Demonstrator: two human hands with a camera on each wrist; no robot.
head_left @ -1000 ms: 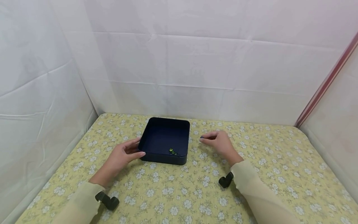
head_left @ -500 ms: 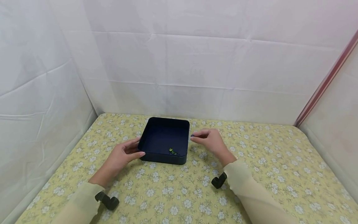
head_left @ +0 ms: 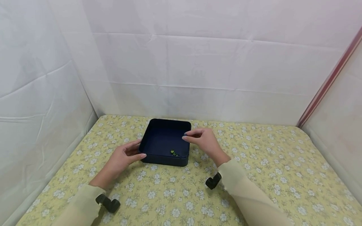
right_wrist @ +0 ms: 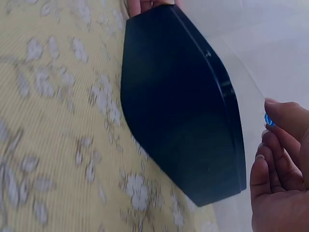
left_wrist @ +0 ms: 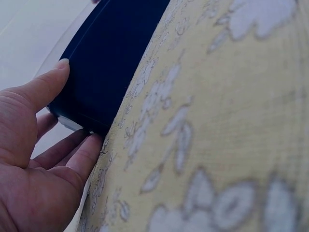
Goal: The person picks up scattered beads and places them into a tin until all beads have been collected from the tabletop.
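Observation:
A dark blue square tray point(head_left: 164, 160) with raised walls sits on the table. My left hand point(head_left: 120, 158) holds its near left corner, thumb on the front wall and fingers along the left side. The left wrist view shows the thumb point(left_wrist: 57, 79) at the rim. My right hand point(head_left: 205, 142) is over the tray's right rim, pinching a small shiny blue piece point(right_wrist: 269, 120) between thumb and fingertips; most of the piece is hidden, so I cannot tell its kind. Several small green pieces point(head_left: 173, 153) lie inside the tray near its front right corner.
A yellow cloth with white flowers point(head_left: 169, 193) covers the table. White sheeting point(head_left: 175, 62) hangs behind and along the left. A red-brown strip point(head_left: 329, 81) runs down the right back corner.
My right hand has moved left with the blue piece, from beside the tray to over its right rim. My left hand has stayed at the tray's corner.

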